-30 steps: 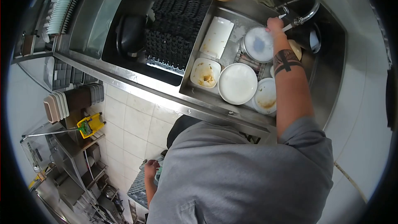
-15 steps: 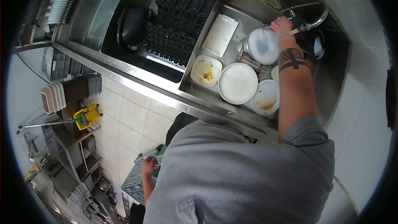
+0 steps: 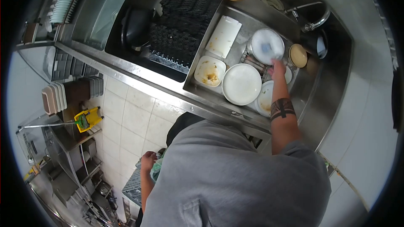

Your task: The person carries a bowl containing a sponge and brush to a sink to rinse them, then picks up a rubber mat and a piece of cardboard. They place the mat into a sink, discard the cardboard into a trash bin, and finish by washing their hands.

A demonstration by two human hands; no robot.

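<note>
While the tap (image 3: 309, 27) arches at the back of the sink (image 3: 324, 96), the right hand (image 3: 277, 70) reaches in below it, slightly blurred, its fingers right at the near edge of the sudsy bowl (image 3: 253, 47). Whether those fingers grip the edge or only brush it, I cannot tell. That bowl sits toward the back of the sink, cloudy with foam, partly over a wire rack (image 3: 251, 62). Beneath the tattooed forearm lies a stained plate (image 3: 261, 93), partly covered, and touching it on the left comes a broad white plate (image 3: 242, 85). Further left, we have the square dish (image 3: 201, 65), streaked brown with leftovers, and behind that a long rectangular dish (image 3: 225, 36) with a few yellowish specks. Over to the right, a small tan bowl (image 3: 298, 55) stands near the sudsy one, just beside a dark pot (image 3: 322, 44).

Down at the person's left side, the left hand (image 3: 148, 160) hangs well apart from the sink, fingers bent, next to something green (image 3: 156, 169) above a grey crate (image 3: 133, 187); whether it grips anything, I cannot tell. Across the divider, black mats (image 3: 181, 21) fill the neighbouring basin alongside a black pan (image 3: 136, 25).
</note>
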